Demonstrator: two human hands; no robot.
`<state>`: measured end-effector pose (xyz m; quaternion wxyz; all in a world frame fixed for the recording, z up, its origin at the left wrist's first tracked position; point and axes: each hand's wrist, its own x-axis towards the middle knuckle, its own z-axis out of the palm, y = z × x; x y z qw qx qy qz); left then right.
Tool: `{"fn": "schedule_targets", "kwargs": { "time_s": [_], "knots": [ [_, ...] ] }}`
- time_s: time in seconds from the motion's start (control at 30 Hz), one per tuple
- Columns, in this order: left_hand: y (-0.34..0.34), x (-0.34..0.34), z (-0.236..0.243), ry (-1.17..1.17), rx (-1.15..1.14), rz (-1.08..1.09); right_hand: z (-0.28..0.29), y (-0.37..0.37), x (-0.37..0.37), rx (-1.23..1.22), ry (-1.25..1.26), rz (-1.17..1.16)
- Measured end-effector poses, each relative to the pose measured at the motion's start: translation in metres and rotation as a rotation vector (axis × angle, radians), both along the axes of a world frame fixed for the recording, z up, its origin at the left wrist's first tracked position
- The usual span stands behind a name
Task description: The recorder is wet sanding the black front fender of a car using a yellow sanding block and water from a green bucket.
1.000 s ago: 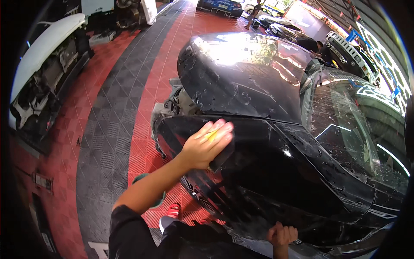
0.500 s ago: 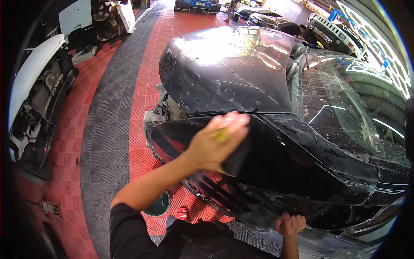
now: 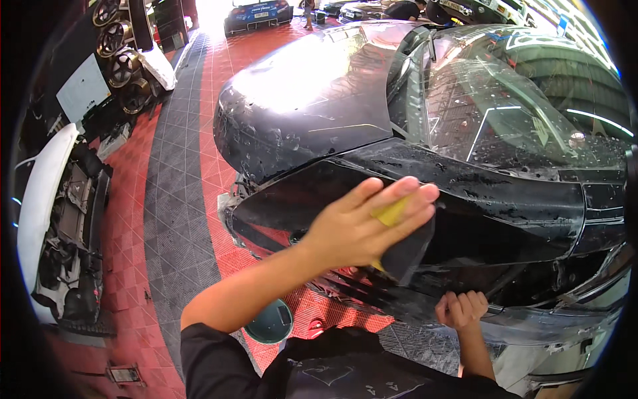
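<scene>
My left hand (image 3: 369, 223) lies on the black side panel (image 3: 498, 229) of a dark car, fingers extended over a yellow piece (image 3: 391, 211) with a dark, sheet-like pad (image 3: 415, 256) under it, held against the bodywork. My right hand (image 3: 463, 309) is curled closed at the panel's lower part, to the right and nearer me; what it grips, if anything, is hidden. Above the panel are the glossy, spotted hood (image 3: 266, 139) and the windshield (image 3: 498, 126), streaked and speckled.
A green bucket (image 3: 266, 326) stands by my feet on red and grey tiles (image 3: 179, 233). A white detached car body part (image 3: 43, 206) and gold wheels (image 3: 123, 70) are at left. Other cars (image 3: 256, 16) and a person bending (image 3: 402, 10) are behind.
My left hand and pad have slid rightward along the panel. The view has swung, so the windshield shows higher and my right hand sits higher in the picture, still curled.
</scene>
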<state>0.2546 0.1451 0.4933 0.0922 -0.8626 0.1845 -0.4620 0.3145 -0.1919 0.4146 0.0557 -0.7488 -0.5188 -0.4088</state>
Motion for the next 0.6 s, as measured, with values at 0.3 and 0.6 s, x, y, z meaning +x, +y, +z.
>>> {"fn": "schedule_targets", "kwargs": {
  "time_s": [0.3,0.6],
  "knots": [
    [0.021,-0.005,-0.051,-0.007,-0.05,-0.009,0.003,0.002,-0.002,0.057,0.01,0.045],
    [0.081,-0.021,-0.102,-0.014,0.269,-0.036,0.006,-0.002,-0.003,0.137,-0.029,0.111]
  ]
}}
